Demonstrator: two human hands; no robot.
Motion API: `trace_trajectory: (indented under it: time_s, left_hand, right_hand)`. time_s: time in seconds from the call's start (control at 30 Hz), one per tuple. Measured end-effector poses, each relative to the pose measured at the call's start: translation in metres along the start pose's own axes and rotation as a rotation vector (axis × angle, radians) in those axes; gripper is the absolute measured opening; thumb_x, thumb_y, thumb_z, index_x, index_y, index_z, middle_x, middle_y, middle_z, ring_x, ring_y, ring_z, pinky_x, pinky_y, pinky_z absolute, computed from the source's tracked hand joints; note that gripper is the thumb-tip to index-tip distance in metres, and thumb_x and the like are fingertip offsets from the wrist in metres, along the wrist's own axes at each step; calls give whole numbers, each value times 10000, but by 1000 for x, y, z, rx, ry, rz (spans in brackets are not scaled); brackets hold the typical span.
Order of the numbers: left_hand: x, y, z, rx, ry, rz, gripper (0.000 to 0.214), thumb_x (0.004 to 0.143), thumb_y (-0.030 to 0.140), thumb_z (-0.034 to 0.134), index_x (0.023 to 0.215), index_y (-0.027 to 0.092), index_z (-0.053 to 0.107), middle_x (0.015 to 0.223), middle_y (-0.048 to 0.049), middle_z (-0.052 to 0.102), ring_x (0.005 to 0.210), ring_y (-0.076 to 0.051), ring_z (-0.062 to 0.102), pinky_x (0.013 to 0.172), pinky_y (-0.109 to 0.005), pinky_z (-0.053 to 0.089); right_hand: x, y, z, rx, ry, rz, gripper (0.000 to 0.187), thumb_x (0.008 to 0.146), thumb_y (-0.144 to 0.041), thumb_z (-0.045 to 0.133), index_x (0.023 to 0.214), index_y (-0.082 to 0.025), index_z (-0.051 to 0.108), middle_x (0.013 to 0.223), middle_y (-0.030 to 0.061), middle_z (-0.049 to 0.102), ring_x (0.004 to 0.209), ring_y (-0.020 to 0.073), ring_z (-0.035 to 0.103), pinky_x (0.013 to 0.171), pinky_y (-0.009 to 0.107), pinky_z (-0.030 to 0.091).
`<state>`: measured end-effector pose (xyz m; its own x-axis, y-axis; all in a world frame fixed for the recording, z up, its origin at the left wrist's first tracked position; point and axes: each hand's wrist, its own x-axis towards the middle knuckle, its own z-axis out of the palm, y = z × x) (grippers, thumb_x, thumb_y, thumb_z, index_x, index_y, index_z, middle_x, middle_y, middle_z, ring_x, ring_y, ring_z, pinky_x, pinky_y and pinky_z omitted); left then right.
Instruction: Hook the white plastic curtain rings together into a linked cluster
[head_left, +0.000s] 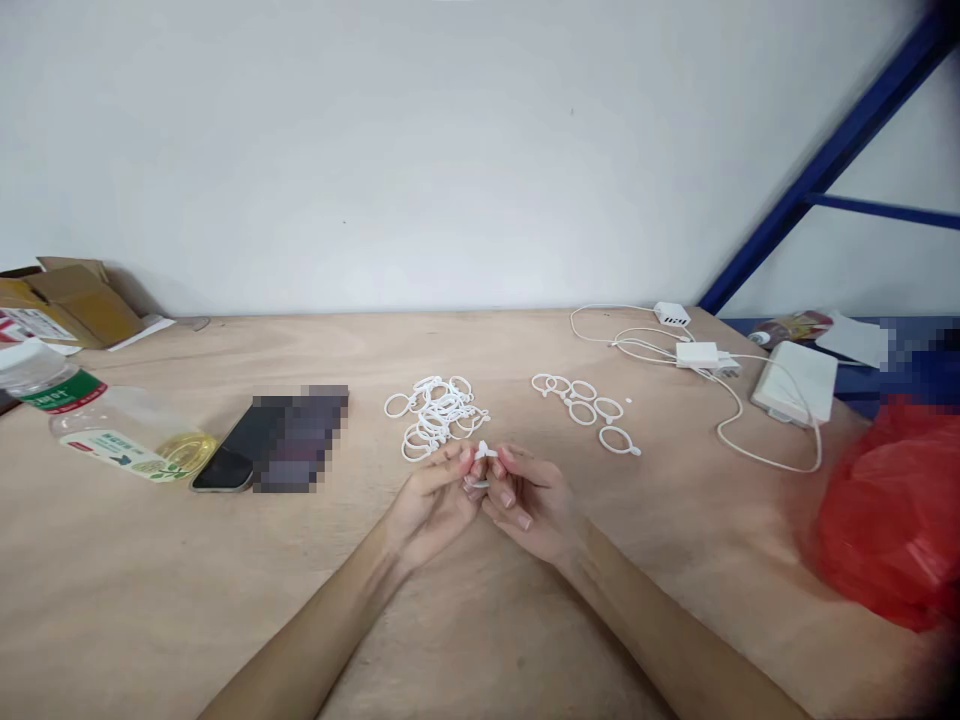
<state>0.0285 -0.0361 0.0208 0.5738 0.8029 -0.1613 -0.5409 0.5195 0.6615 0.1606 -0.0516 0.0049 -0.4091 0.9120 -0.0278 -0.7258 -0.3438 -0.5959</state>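
A small white plastic ring (pixel 486 452) is pinched between my two hands, its clasp end up and most of its loop hidden by the fingers. My left hand (pixel 433 500) closes on its left side with thumb and fingertips. From the other side, the thumb and fingers of my right hand (pixel 536 500) grip it too. Just beyond my left hand lies a heaped pile of similar white rings (pixel 439 412). Several more rings (pixel 583 412) lie spread out beyond my right hand, one of them (pixel 615 440) nearer me with its tab pointing right.
On the left are a clear bottle (pixel 112 430) lying tilted, a phone (pixel 232 445) and an opened cardboard box (pixel 71 300). To the right are white adapters (pixel 697 354) with looping cables, a white box (pixel 795 385) and a red plastic bag (pixel 892 520). A wall closes off the back.
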Motion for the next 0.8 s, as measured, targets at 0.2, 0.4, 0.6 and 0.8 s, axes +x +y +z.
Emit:
trace_trajectory:
  time_s: [0.2,0.4,0.6,0.8]
  left_hand:
    - [-5,0,4,-173,-99,38,240,696,260,758,600,140,574,614,13,472,623,-100,461,626,-227,385]
    - [1,5,1,235,-26,152,297,773,414,672,663,152,584,686,-3,525,634,-110,462,662,-259,384]
    - [12,7,-28,1360,289,617,158,839,278,571,781,192,691,819,-41,610,827,-183,533,783,-322,402]
    - [13,1,-40,1744,341,636,120,771,141,593,793,205,693,877,-48,621,868,-199,563,793,-352,428]
  right_hand:
    - [-6,-4,3,108,-88,-16,204,796,-295,660,646,-159,628,481,-53,554,307,18,347,356,164,252]
    - [-4,-20,6,-246,138,-22,266,721,-425,707,673,-176,628,566,-31,561,421,62,432,420,208,272]
    - [18,-59,-52,-1410,798,-387,275,780,-343,546,920,-166,704,949,83,633,736,188,557,704,335,415]
    - [41,-87,-92,-2293,781,-278,358,813,-197,456,1090,-184,681,1130,166,536,1026,318,461,832,431,368]
